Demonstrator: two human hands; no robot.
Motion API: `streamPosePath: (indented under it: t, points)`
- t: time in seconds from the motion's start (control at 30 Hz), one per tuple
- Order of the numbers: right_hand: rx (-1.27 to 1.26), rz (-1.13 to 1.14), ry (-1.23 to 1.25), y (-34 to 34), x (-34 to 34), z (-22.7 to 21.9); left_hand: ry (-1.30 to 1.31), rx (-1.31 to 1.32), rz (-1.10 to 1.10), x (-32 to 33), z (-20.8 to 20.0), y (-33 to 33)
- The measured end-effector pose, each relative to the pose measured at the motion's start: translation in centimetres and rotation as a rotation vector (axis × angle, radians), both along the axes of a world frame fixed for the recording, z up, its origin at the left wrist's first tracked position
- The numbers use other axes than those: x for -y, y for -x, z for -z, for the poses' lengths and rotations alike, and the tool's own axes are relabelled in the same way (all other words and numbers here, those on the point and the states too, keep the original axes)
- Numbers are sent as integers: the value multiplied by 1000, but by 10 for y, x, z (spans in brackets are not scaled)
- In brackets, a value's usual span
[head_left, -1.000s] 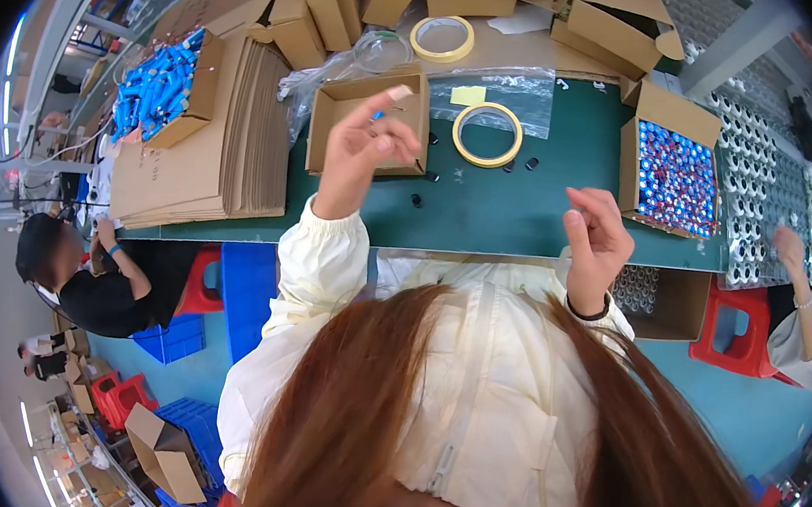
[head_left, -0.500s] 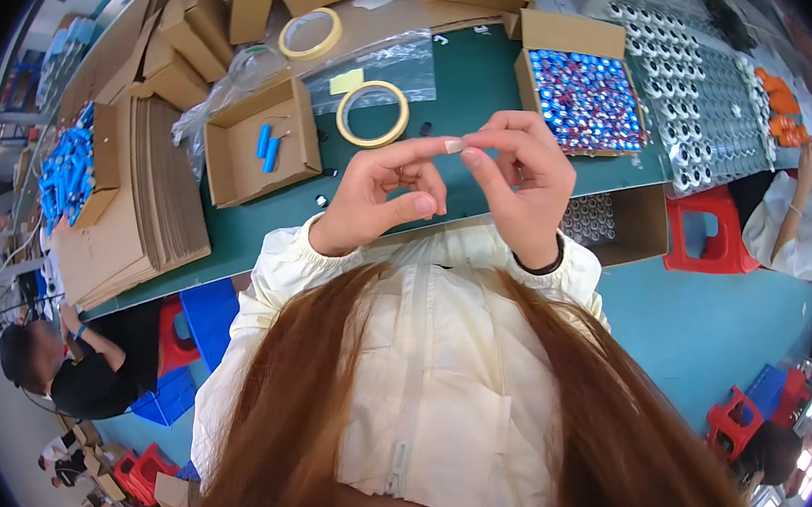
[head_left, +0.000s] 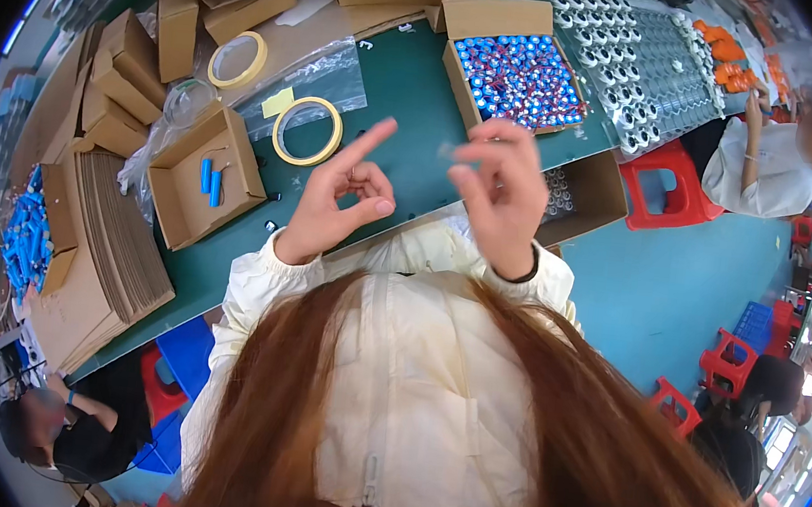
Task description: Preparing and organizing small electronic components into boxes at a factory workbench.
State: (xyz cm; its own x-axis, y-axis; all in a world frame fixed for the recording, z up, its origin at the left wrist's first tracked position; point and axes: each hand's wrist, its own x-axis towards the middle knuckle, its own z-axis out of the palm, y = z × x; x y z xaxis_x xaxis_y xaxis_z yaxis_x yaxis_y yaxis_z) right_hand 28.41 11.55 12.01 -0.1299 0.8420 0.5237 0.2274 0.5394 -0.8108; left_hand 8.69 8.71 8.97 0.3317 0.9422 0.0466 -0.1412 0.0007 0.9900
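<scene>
My left hand [head_left: 341, 194] is held above the near side of the bench, its index finger stretched out and its thumb apart, with nothing in it. To its right my right hand [head_left: 505, 185] is raised with bent fingers, a little smeared by motion. A small pale strip [head_left: 446, 150] shows as a blur at its fingertips; I cannot tell what it is made of. Beyond my left hand a roll of cream tape [head_left: 335, 139] lies flat. An open cardboard box [head_left: 250, 178] to the left holds two blue cylindrical cells [head_left: 210, 182] with thin wires.
At the back right stands a cardboard box [head_left: 499, 15] of blue wired cells. Rows of small white parts [head_left: 603, 38] lie beyond it. Stacked flat cardboard [head_left: 125, 226] and loose blue cells [head_left: 28, 242] are at left. A red stool [head_left: 671, 186] and a co-worker [head_left: 766, 166] are to the right.
My hands have come apart from where their fingertips met around a small pale piece. The pale blur now stays by my right fingertips. The whole view has shifted slightly.
</scene>
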Motion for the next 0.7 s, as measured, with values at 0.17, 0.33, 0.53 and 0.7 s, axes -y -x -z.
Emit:
streamPosePath:
  t: [0.17,0.33,0.53,0.7]
  points:
    - [60,295,-109,-22,-36,9,10,-82,-36,-8,22,2]
    - [605,621,-354,-37,-52,4,69,-56,-89,-21,33,1]
    - [744,593,-378,-42,-62,0,73,-57,-138,-27,44,2]
    - [865,597,-350,-33,-68,12,90,-54,-151,-23,48,3]
